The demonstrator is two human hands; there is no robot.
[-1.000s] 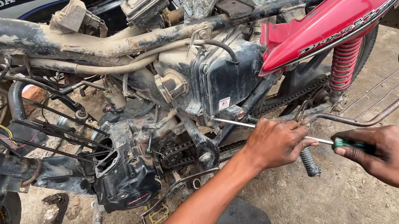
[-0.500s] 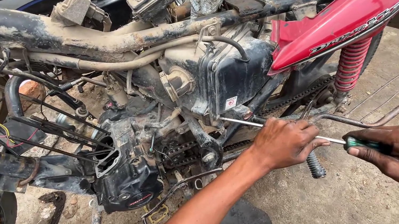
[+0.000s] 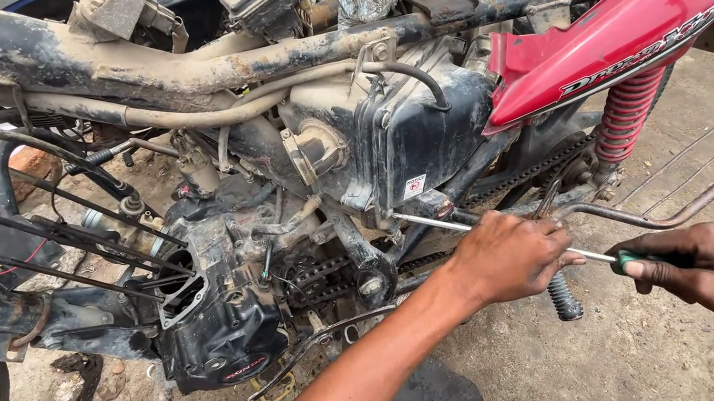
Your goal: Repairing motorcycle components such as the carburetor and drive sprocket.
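Your screwdriver (image 3: pixel 518 236) lies lengthwise, tip up-left toward the engine (image 3: pixel 327 254). Left hand (image 3: pixel 511 254), nearer the tip, wraps the shaft; right hand (image 3: pixel 702 268) closes on the handle.

Engine (image 3: pixel 222 320) left of airbox (image 3: pixel 414 138); shock spring (image 3: pixel 627 112) right; screwdriver (image 3: pixel 519 246) tip probably under airbox.
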